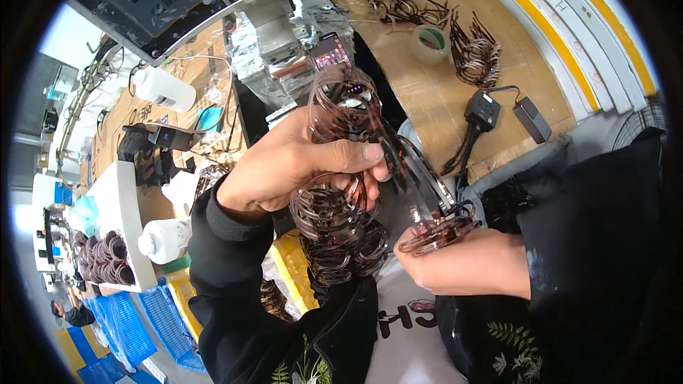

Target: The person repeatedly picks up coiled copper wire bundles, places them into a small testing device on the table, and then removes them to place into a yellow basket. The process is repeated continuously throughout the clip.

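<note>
My left hand (306,160) is closed around a thick stack of brown tortoiseshell eyeglass frames (329,213), its thumb pressed across the middle. Rounded clear rims stick out above and below that grip. Lower and to the right, my right hand (462,263) is curled at a few more brown eyeglass frames (441,236), whose rims lie over the back of its fingers. The fingertips of that hand are hidden. Long dark temples (413,174) slant between the two hands. Just beyond my left hand, a phone (329,50) with a lit screen leans against plastic-wrapped packets (274,35).
On the brown tabletop (398,64) lie bundles of temples (475,53), a tape roll (429,44) and a black power adapter (532,119). White bottles (163,89) stand left. A white box (131,220) stands near stacked brown rims. Blue crates (124,327) and a distant person (71,313) show lower left.
</note>
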Available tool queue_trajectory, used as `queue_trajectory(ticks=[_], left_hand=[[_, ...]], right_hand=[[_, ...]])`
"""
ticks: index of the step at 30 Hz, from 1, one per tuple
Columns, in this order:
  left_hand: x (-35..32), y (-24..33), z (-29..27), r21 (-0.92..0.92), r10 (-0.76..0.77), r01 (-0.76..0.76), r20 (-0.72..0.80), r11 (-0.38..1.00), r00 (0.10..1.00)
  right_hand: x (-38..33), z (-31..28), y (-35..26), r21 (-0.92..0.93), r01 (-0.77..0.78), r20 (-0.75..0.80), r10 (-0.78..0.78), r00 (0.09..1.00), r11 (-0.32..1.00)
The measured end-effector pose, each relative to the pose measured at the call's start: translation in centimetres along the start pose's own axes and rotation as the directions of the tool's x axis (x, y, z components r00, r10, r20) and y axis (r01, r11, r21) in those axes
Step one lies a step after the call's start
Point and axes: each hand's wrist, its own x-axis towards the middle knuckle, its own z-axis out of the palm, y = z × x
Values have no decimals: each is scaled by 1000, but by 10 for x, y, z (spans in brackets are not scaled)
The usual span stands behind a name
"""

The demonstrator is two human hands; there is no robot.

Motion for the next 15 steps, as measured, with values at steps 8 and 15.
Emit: queue_trajectory(ticks=[8,15], left_hand=[[3,-9,9,202,231,-242,80,949,970],[3,-26,19,-262,352,-309,138,914,926]], right_hand=[[-14,11,18,363,36,-286,75,955,931],[-2,34,30,417,-150,-549,380,744,897]])
